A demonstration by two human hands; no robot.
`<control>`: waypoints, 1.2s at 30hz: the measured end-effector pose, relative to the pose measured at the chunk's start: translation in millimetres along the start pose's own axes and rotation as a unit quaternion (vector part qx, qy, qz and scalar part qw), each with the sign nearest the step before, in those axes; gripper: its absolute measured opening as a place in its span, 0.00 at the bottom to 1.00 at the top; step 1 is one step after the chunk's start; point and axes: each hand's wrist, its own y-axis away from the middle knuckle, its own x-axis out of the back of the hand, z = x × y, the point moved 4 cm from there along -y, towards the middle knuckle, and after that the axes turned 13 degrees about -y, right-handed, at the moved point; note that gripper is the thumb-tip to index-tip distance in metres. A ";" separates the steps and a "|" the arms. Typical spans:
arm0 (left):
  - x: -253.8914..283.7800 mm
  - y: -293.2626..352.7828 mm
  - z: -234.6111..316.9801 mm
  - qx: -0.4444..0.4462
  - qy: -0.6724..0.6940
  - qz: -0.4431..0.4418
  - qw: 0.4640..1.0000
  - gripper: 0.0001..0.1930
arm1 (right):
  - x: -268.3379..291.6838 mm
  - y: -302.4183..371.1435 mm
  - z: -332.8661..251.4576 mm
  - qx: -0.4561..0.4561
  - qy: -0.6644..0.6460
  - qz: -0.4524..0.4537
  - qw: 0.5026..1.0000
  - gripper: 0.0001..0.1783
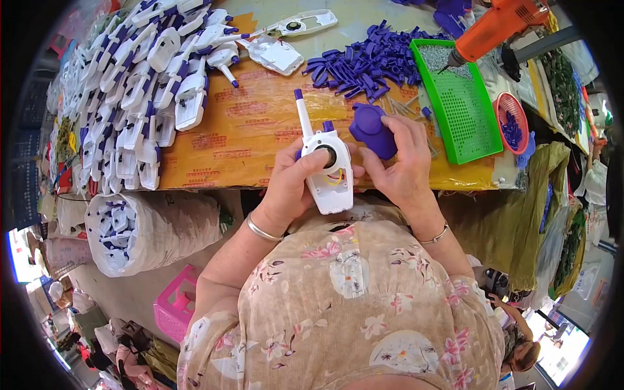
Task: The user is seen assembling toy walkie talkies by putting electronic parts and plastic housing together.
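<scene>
My left hand (289, 179) grips a white toy walkie-talkie shell (333, 194) with a purple-tipped antenna, its open inside facing up. The thumb presses on a round black part in the shell, and a thin yellow wire shows below it. Between the thumb and fingers of my right hand (406, 169) is a purple molded plastic cover (369, 125), tilted just right of the shell. The right fingertips come close to the shell's right edge; whether they touch it I cannot tell. Both hands are over the front edge of the table (244, 133).
Many similar white shells (140, 91) are heaped at left. Small purple parts (374, 62) lie in a pile ahead, beside a green tray (465, 110) of small screws. An orange power screwdriver (497, 29) hangs over it. A red basket (511, 123) stands right; a filled sack (156, 231) sits lower left.
</scene>
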 end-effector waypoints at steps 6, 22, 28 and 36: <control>-1.3 -4.1 -11.3 0.024 0.181 -0.012 0.983 0.28 | 1.4 2.0 1.5 -0.008 -0.007 -0.001 1.000 0.29; -1.2 -4.6 -11.1 0.052 0.330 -0.018 0.942 0.26 | -1.7 -0.5 -2.9 -0.007 0.108 -0.046 0.993 0.26; 1.2 -4.1 -11.5 0.018 0.255 0.066 0.965 0.21 | -1.4 -8.7 -25.8 0.019 -0.104 -0.063 0.992 0.26; -5.8 0.3 -2.1 -0.008 0.168 0.058 0.984 0.23 | -13.1 -6.4 -33.7 0.029 -0.134 -0.071 0.988 0.26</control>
